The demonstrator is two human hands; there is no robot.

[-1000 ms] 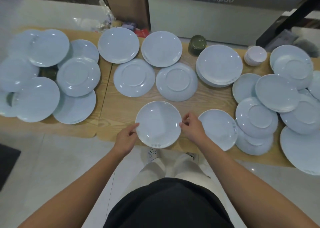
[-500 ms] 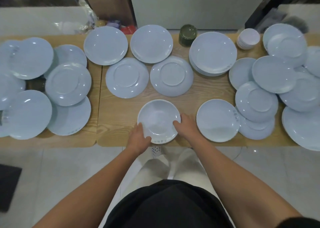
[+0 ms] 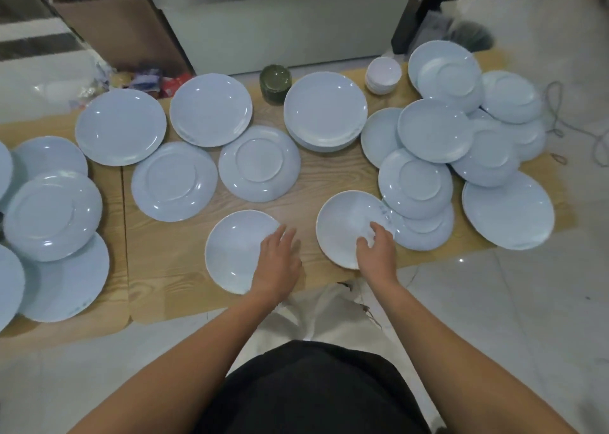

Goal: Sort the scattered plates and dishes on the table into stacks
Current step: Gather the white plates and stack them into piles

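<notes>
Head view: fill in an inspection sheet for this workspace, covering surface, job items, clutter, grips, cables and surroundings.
Surface: wooden table, grain bare in the middle.
Job's things: pale blue plates scattered, several face down; plate stack at the back; overlapping heap at right; white bowls and green bowls, each stacked.
Clutter: colourful packets behind the table, blurred.
Grips: left grip flat on the near left plate; right grip curled on the near right plate.
Cables: grey cord at right.
Surroundings: cardboard box, pale cabinet, tiled floor.
</notes>
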